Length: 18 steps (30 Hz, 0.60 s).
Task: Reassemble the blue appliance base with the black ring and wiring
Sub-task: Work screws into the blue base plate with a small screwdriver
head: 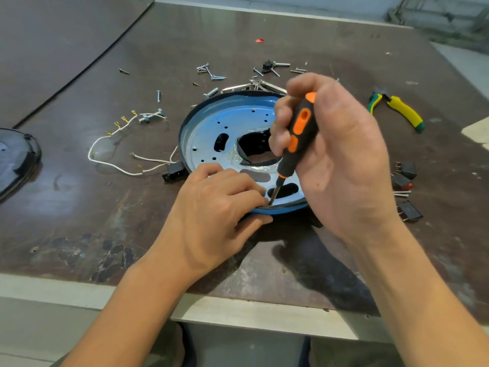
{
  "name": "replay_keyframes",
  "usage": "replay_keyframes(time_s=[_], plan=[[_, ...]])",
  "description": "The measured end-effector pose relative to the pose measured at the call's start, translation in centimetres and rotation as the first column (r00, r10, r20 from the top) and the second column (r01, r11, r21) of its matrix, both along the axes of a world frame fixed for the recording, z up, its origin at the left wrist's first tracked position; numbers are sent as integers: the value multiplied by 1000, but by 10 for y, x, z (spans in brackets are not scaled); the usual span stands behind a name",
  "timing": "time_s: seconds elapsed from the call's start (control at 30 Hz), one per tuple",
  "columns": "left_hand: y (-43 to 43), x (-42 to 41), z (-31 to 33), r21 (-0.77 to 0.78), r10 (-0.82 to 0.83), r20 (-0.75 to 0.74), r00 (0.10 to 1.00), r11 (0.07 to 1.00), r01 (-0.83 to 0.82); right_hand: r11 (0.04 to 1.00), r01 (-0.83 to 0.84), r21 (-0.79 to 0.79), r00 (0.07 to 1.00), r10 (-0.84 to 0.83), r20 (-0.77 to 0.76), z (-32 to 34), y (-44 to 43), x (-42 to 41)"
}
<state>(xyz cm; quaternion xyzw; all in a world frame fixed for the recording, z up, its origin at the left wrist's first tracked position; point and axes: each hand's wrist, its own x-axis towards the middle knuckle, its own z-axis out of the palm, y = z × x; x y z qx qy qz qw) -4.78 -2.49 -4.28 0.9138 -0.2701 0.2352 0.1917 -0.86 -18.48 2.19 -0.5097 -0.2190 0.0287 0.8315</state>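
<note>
Screwdriver (301, 133) in right hand (341, 160), full fist grip: fingers wrapped round the black-and-orange handle, orange cap poking out at the top. Handle stands steep. The shaft runs down and toward the person, ending at the near rim of the blue base (209, 133), just inside the lip. Tip is partly hidden by the left fingertips, so can't tell what it's seated in.

Left hand (217, 207) clamps the same near rim. Fingers are curled over the top onto the inner face, thumb pressed against the outer wall from below. Index fingertip is right beside the shaft; touching or not, can't tell.

Base lies flat on the brown table (79, 221), centre of view, rim up. It has small holes, oval slots and a big central cutout with something black showing through. Black ring (182, 133) shows as a dark band hugging the base's outer edge on the left and far side.

Wiring (124, 171): white leads with brass terminals sprawled on the table left of the base. Some run to a black plug (173, 172) that sits against the base's left edge.

Loose screws (211, 74) are scattered beyond the base. Yellow-green pliers (404, 112) lie to the right, well apart from it. Black switches (406, 169) sit on the table just right of the right hand. Dark lid (16, 160) is cut off by the left frame edge.
</note>
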Motion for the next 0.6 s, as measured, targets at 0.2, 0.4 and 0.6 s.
replay_keyframes(time_s=[0.2, 0.4, 0.6], plan=[[-1, -1, 2, 19, -3, -40, 999, 1000, 4, 991, 82, -101, 991, -71, 113, -1, -1, 0], [-1, -1, 0, 7, 3, -9, 1000, 1000, -3, 1000, -14, 1, 1000, 14, 6, -1, -3, 0], [-1, -1, 0, -24, 15, -24, 1000, 1000, -16, 996, 68, -61, 997, -65, 51, -2, -3, 2]])
